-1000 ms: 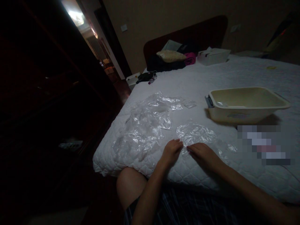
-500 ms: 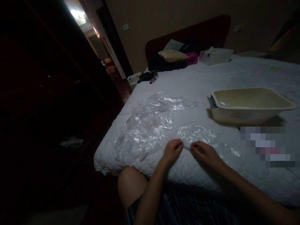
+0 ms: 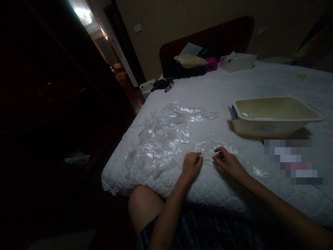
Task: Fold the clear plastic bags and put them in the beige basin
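At the near edge of the white quilted bed cover (image 3: 205, 192), we've got our left hand (image 3: 191, 165) and right hand (image 3: 230, 165) at a crumpled clear plastic film (image 3: 212, 143), near the cream rectangular plastic tub (image 3: 256, 127). Light fingertips and even tension should avoid tears. Left fingers curled nearly closed; right thumb and forefinger slightly parted. Can't tell if either pinches film.

V. dim — bright light (image 3: 83, 16) upper L — glare on plastic (image 3: 161, 133).
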The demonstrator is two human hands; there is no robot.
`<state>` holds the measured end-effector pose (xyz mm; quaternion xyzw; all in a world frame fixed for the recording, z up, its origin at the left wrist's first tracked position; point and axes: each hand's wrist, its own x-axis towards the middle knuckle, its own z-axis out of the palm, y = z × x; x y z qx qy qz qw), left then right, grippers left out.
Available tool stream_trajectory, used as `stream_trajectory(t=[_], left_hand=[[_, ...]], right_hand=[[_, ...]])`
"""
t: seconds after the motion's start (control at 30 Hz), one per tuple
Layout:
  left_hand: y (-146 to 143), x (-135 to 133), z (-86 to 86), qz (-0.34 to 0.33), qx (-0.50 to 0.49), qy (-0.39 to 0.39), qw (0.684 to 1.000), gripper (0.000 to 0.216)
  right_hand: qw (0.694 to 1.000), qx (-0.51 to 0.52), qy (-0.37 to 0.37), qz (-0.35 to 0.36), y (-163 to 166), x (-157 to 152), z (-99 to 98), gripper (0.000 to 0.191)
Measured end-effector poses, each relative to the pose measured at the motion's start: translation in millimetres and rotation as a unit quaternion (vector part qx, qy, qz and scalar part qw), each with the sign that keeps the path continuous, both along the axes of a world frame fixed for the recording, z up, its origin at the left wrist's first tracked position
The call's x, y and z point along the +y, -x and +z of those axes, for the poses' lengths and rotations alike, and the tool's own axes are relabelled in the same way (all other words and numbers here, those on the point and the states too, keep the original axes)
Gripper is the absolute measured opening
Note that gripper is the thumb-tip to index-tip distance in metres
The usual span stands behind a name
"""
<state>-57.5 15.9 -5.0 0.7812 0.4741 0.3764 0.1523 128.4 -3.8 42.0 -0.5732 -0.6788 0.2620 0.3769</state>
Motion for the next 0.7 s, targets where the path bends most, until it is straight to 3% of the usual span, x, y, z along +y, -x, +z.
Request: stream_trajectory(t=[0.23,0.47,0.7], left_hand=[[-2,-1,0.9,-0.012,0.055,-0.031,0.998,0.024],[-3,-1,1.0,-0.008,0.079,-0.05,0.996,0.018],[-3,-7,4.0,-0.011,0.108,-0.129,0.986,0.02]], right_hand=[[0.993,-0.114,-0.01,-0.018,-2,1,-11.2,0.008],[0.94,-0.299,-0.151,0.067,-3,-2,-11.2,0.025],[0.929,-0.332,-0.116,0.112,-5,1,-15.5,0.026]])
